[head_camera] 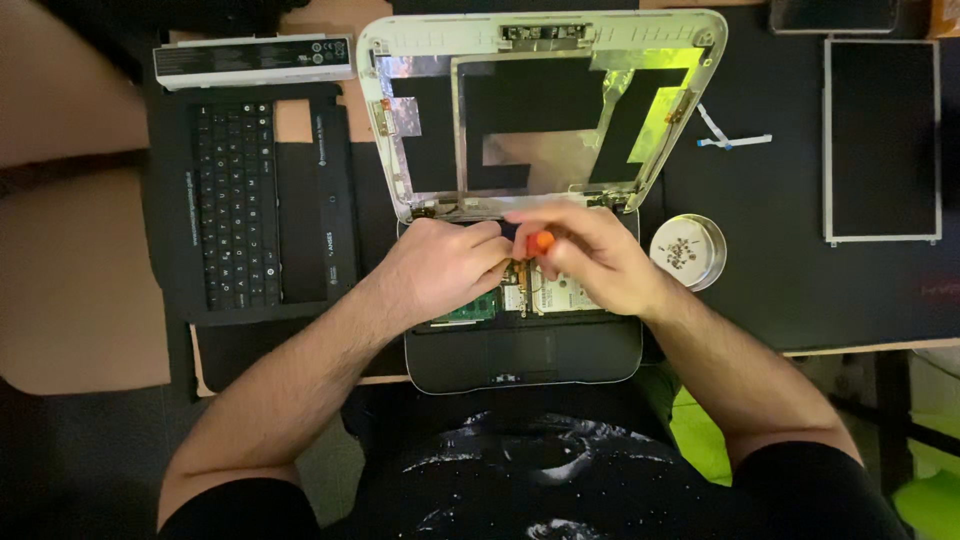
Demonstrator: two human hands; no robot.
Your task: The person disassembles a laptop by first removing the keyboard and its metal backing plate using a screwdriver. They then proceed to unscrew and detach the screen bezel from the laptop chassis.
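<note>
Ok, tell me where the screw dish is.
Head view: the screw dish sits on the table's right side, beside the right hand and left of the loose screen panel.

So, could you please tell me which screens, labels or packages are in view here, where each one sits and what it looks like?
Loose screen panel: far right on the dark mat, flat black rectangle, pale frame.
Battery label: top left, on the long white battery above the keyboard, dark strip with small print.
Keyboard-bezel stickers: right of the keys, small pale marks on black.
No packages.

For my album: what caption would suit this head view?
Left hand and right hand with an orange-handled screwdriver inside an opened laptop, screw dish beside it.
</note>
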